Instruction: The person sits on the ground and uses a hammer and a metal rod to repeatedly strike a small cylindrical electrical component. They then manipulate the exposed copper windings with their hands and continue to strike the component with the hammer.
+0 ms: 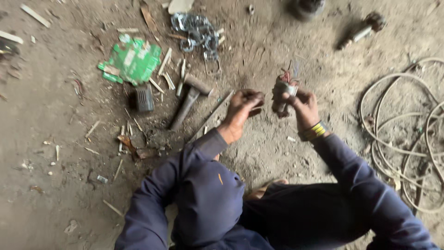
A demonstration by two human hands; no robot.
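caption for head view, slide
Right hand grips a wire-wound part, left hand beside it, hammer on the dirt floor.

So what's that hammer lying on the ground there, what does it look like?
The hammer lies flat on the dusty dirt floor, left of the person's left hand and apart from it. Its long handle looks dull grey-brown and worn, running down to the left; the blocky head sits at the upper end, turned crosswise. Wood splinters lie scattered beside it. No hand touches it.

One package in view: a flattened, crumpled green carton with white and red patches point(131, 61), lying on the dirt floor at upper left, well apart from the hands. No signs or screens seen; any label too blurred to tell.
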